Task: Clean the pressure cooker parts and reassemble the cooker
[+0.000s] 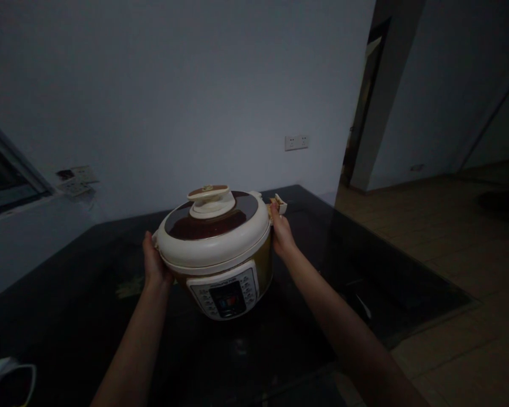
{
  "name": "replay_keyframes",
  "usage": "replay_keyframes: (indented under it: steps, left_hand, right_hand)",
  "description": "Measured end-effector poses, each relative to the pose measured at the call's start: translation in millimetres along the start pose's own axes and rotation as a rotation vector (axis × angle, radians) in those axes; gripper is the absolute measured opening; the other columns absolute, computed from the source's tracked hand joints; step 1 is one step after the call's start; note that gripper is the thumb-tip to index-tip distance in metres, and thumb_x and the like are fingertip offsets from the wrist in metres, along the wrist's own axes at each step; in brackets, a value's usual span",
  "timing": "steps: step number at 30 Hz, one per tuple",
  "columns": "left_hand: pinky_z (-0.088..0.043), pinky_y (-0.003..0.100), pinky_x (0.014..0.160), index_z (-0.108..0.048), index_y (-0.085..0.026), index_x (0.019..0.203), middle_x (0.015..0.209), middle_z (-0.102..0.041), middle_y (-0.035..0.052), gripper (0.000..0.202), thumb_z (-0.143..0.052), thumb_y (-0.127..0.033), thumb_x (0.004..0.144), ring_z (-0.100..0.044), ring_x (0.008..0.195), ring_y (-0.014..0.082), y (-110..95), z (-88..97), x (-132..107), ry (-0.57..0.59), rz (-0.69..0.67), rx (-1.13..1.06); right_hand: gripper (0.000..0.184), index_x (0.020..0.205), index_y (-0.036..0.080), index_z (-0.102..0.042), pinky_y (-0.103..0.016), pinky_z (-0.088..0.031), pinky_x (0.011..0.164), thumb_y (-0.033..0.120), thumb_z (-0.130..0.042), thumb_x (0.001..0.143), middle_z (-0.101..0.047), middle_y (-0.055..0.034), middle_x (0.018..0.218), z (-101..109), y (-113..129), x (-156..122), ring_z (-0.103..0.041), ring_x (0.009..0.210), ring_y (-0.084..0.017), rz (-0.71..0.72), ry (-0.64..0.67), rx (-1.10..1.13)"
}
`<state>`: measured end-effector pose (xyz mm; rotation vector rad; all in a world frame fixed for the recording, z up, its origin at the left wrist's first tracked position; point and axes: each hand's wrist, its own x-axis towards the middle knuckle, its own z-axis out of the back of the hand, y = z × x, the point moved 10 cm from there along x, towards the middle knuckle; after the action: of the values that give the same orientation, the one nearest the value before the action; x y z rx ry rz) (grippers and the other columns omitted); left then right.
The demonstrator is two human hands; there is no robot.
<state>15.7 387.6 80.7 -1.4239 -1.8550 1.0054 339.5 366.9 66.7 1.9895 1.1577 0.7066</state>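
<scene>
An electric pressure cooker (pixel 216 254) with a cream rim, a dark red lid top and a raised lid handle is between my two hands, tilted a little. Its control panel (pixel 227 291) faces me. On the left side, my left hand (pixel 155 263) grips the cooker, its fingers partly hidden behind the side handle. My right hand (pixel 282 234) is closed on the right side handle, thumb on top. Whether the cooker's base touches the dark tabletop (pixel 305 328) is hard to tell in the dim light.
A pale wall with a double socket (pixel 296 142) stands behind the table. Another socket (pixel 78 178) is at the left by a window frame (pixel 14 169). A white-edged object (pixel 8 379) lies at the near left. Beyond the table's right edge are a tiled floor (pixel 407 237) and a doorway (pixel 365 102).
</scene>
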Motion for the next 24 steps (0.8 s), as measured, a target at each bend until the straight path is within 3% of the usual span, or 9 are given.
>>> replay_keyframes:
  steps: [7,13,18,24]
  left_hand:
    - [-0.048,0.034,0.102,-0.071,-0.017,0.103,0.092,-0.076,0.0048,0.047,-0.035,-0.047,0.097,-0.065,0.113,0.0226,0,1.4,-3,-0.007,0.039,-0.002]
    - [-0.049,0.035,0.102,-0.071,-0.019,0.102,0.093,-0.077,0.0036,0.044,-0.036,-0.046,0.097,-0.065,0.112,0.0234,10,-11.5,-2,0.023,0.050,-0.020]
    - [-0.050,0.033,0.099,-0.072,-0.019,0.102,0.089,-0.077,0.0025,0.042,-0.039,-0.044,0.096,-0.067,0.108,0.0223,18,-26.8,12,0.113,-0.030,-0.071]
    - [-0.050,0.030,0.096,-0.071,-0.019,0.108,0.099,-0.076,0.0033,0.044,-0.043,-0.048,0.093,-0.066,0.110,0.0213,43,-40.2,32,0.225,0.008,-0.176]
  right_hand:
    - [0.053,0.095,0.020,-0.068,-0.033,-0.052,0.084,0.059,-0.078,0.060,-0.076,-0.0043,0.087,-3,1,-2,-0.070,0.091,-0.022,0.029,-0.001,0.038]
    - [0.045,0.089,0.022,-0.070,-0.036,-0.052,0.086,0.055,-0.080,0.060,-0.077,-0.0045,0.090,5,11,6,-0.069,0.094,-0.025,0.061,0.018,0.013]
    - [0.040,0.089,0.022,-0.071,-0.037,-0.052,0.089,0.052,-0.078,0.065,-0.076,-0.0049,0.090,12,24,20,-0.068,0.100,-0.025,0.139,0.030,-0.010]
    - [0.039,0.093,0.022,-0.070,-0.039,-0.053,0.091,0.048,-0.079,0.066,-0.075,-0.0026,0.088,19,33,36,-0.068,0.099,-0.024,0.252,0.016,-0.010]
